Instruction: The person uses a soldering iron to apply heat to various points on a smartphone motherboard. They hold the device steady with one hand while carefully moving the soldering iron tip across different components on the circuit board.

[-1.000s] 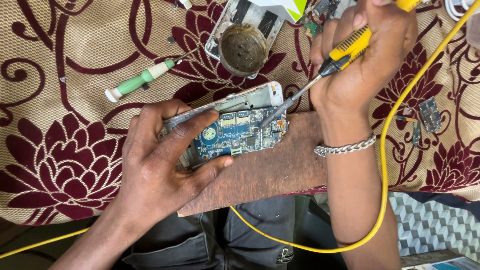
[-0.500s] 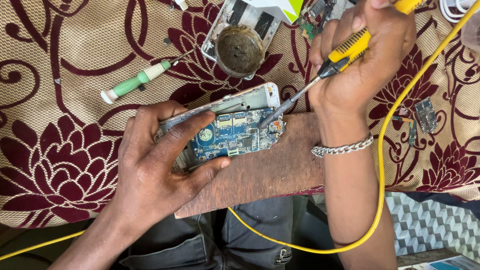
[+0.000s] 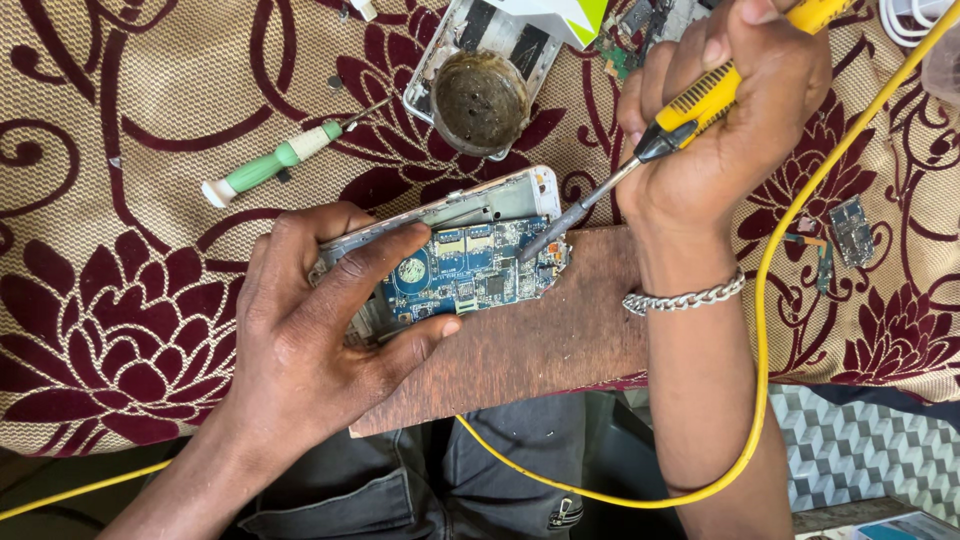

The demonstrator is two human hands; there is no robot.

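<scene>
An opened phone (image 3: 470, 262) with its blue circuit board exposed lies on a brown wooden board (image 3: 540, 335). My left hand (image 3: 320, 330) clamps the phone from the left, thumb under its lower edge and index finger across the top. My right hand (image 3: 725, 110) grips a yellow-handled soldering iron (image 3: 640, 160). Its metal tip touches the right end of the circuit board. A silver chain bracelet (image 3: 685, 298) sits on my right wrist.
A green-and-white screwdriver (image 3: 275, 165) lies on the maroon floral cloth (image 3: 110, 300) upper left. A round tin of dark paste (image 3: 482, 97) rests on a phone back shell (image 3: 445, 55). Small circuit parts (image 3: 850, 230) lie at right. The yellow cord (image 3: 760, 300) loops below.
The view has shifted slightly. Both hands stay in place, and the iron's tip stays at the right end of the circuit board.
</scene>
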